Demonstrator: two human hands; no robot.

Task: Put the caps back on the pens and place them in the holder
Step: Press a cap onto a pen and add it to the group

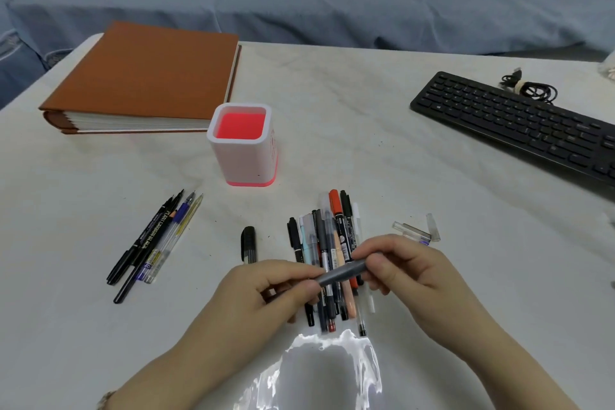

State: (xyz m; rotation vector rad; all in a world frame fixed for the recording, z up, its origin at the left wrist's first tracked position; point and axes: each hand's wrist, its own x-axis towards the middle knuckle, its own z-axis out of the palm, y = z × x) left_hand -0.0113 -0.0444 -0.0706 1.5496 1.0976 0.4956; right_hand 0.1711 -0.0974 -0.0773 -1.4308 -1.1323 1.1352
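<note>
**Grey pen held at both ends**

The grey pen [342, 272] hangs level over the pile of pens [327, 236] on the near side of the table [366, 143]. The left hand [266, 289] has its grip pinched on the pen's left end, and the right hand [409, 271] on its right end. The pink-and-white holder [243, 150] stands farther off, to the left of the pile.

The square plastic pen holder [233, 156] is white, pink-red inside and at its base. At ten o'clock, the thick album [143, 76] is rust-brown.
</note>
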